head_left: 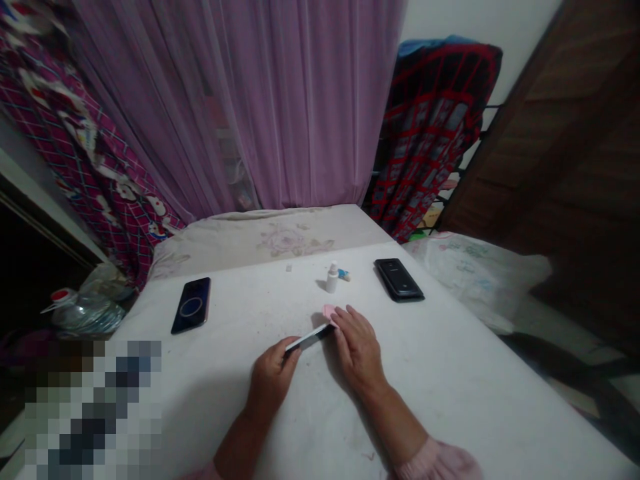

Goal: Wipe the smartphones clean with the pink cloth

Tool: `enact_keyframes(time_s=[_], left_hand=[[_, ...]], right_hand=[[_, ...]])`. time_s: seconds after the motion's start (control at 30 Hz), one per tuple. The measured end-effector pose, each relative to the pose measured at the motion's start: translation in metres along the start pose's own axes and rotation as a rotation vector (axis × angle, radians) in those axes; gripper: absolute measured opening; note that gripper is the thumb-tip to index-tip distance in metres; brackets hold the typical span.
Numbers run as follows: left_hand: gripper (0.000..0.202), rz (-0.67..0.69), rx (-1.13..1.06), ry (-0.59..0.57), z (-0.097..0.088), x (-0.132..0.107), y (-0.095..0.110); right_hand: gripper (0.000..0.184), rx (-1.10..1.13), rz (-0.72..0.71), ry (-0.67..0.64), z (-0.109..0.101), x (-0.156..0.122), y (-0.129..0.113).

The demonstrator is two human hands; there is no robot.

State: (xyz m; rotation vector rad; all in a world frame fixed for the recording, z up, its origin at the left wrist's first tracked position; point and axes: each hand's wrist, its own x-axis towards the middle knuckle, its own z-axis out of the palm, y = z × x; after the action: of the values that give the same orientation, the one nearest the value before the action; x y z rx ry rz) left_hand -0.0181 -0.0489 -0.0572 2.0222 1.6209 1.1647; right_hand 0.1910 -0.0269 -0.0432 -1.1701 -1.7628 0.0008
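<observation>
Left hand [273, 385] closed around the near end of a slim flat strip [309, 338], white on top with a dark edge; material unclear. Right hand [357, 350] open, palm down, fingers spread, fingertips [345, 315] resting on a small soft-looking pink piece [329, 312], which sits at the strip's far end and is partly covered by those fingers. Gathered pink cuff [435, 461] at the right wrist.

Both forearms rest low over a white flat-topped table [465, 380], its surface lightly scuffed. Ahead stands a small white plastic dropper-style bottle [331, 280], upright; a tiny blue-and-white tube [343, 275] lies just beside it. Glossy black smartphone [400, 279] lies to the right, dark smartphone with a bright ring on its glass [191, 305] to the left, both well apart from the hands.

Beyond the table: cream rose-printed cushion [285, 240], sheer mauve curtain [235, 100], and a crumpled clear plastic bag [90, 310] at the left.
</observation>
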Motion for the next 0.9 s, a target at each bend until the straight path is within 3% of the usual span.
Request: enact_keyframes(time_s=[0.13, 0.43, 0.57, 0.7, 0.9], left_hand=[[0.022, 0.195, 0.108, -0.008, 0.001, -0.002, -0.013], [0.045, 0.199, 0.119, -0.067, 0.005, -0.002, -0.011], [0.042, 0.171, 0.080, -0.094, 0.004, -0.001, -0.010], [0.024, 0.139, 0.052, -0.074, 0.004, -0.002, -0.013], [0.015, 0.017, -0.022, -0.022, 0.004, -0.001, -0.018]], right_hand=[[0.033, -0.136, -0.125, -0.033, 0.000, 0.002, -0.008], [0.044, 0.019, -0.323, -0.138, 0.032, -0.001, -0.060], [0.043, 0.026, -0.375, -0.180, 0.030, 0.001, -0.051], [0.037, -0.040, -0.230, -0.123, 0.017, 0.005, -0.015], [0.036, 0.022, 0.261, -0.141, 0.011, 0.006, 0.023]])
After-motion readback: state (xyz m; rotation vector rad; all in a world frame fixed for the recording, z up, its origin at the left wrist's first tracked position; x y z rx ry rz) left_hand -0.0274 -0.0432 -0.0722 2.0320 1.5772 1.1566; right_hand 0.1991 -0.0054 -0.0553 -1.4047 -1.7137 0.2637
